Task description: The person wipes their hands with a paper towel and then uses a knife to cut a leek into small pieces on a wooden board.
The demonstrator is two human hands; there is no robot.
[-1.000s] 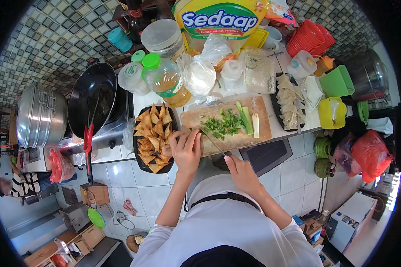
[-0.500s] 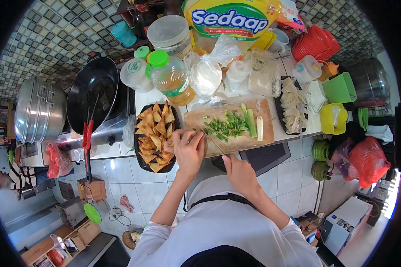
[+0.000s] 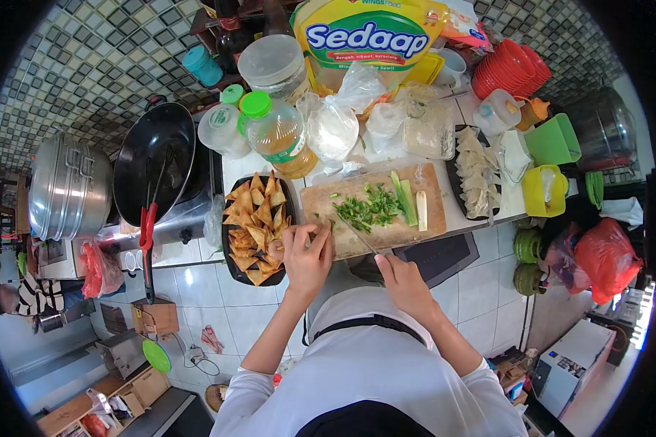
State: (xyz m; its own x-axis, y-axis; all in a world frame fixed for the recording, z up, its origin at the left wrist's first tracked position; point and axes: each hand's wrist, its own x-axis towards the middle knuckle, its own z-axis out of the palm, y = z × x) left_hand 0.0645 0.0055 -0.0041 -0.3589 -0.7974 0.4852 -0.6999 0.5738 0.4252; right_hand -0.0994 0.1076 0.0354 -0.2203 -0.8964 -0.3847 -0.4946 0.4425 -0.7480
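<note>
My right hand point(image 3: 404, 282) is closed round the handle of a knife point(image 3: 361, 238), whose blade lies over the front of a wooden cutting board point(image 3: 434, 193). My left hand point(image 3: 307, 251) is bent at the board's front left corner, fingertips down near bits of green; what they hold, if anything, is too small to tell. Chopped green leaves point(image 3: 370, 209) are heaped mid-board. To their right lie green stalks point(image 3: 404, 199) and a pale stalk piece point(image 3: 421, 211). A black plate of fried folded pastries point(image 3: 255, 218) stands just left of my left hand.
A black tray of pale dough wrappers point(image 3: 477, 171) is right of the board. Behind stand an oil bottle point(image 3: 277, 138), jars and bags. A wok point(image 3: 153, 160) with red-handled tongs point(image 3: 148, 226) sits at left beside a steel steamer point(image 3: 69, 186). A person point(image 3: 40, 295) is at far left.
My right hand has shifted slightly right and down with the knife. The left hand is a little lower, its fingers still bent. The whole view has shifted slightly.
</note>
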